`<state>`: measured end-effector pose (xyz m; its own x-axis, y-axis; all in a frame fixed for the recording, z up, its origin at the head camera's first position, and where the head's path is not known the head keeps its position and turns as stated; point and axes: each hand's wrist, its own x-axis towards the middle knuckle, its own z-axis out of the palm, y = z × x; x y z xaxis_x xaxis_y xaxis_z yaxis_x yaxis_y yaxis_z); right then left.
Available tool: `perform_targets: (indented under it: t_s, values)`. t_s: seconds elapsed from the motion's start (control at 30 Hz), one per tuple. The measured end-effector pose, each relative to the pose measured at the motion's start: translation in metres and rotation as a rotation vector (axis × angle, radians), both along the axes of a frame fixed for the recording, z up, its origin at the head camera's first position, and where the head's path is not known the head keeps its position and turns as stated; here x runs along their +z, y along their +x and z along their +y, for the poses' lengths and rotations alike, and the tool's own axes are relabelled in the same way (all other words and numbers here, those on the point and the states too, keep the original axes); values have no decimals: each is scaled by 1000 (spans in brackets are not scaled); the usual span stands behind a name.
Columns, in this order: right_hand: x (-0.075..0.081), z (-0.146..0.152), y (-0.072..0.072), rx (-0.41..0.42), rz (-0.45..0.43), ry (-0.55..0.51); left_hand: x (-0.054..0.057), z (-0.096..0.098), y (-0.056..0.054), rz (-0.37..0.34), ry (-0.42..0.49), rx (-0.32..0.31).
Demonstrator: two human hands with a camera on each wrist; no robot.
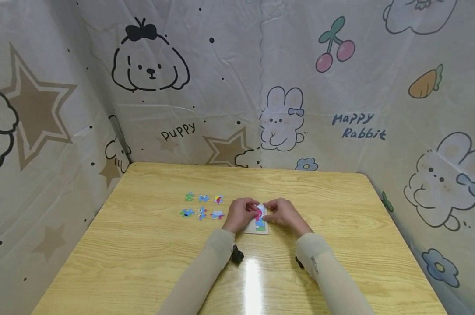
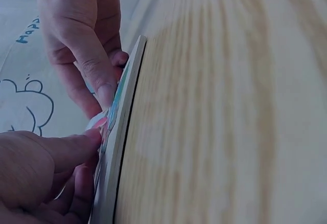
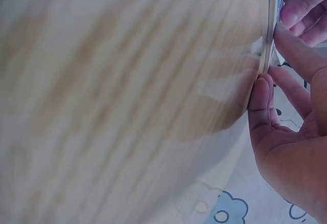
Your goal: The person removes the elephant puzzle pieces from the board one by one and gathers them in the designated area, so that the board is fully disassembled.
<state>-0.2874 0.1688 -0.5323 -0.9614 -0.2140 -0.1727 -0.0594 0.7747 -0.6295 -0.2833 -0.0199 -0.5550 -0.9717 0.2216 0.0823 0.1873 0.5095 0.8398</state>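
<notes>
A small jigsaw board (image 1: 263, 232) with a pale rim lies flat on the table, with blue, green and pink pieces in its right part. My left hand (image 1: 240, 214) reaches over it from the left. Its thumb and forefinger pinch a pink and white puzzle piece (image 2: 102, 123) close against the board's face. From the other side my right hand (image 1: 285, 213) holds the board's right edge, thumb on the pieces and other fingers bent at the rim (image 3: 266, 55). Both hands' fingertips almost meet around the pink area, and they hide part of the board.
Left of the board, several loose puzzle pieces lie in two rows, including a green piece (image 1: 189, 197), a yellow and red one (image 1: 218, 199) and a blue and pink one (image 1: 217, 215). The wooden table (image 1: 142, 245) backs onto a printed curtain (image 1: 229, 87).
</notes>
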Motion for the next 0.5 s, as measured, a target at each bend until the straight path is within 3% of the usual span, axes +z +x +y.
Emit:
perform_targets:
  t_s: [0.5]
  values:
    - [0,1,0,9,3,9,3,-10,4,4,44,-58]
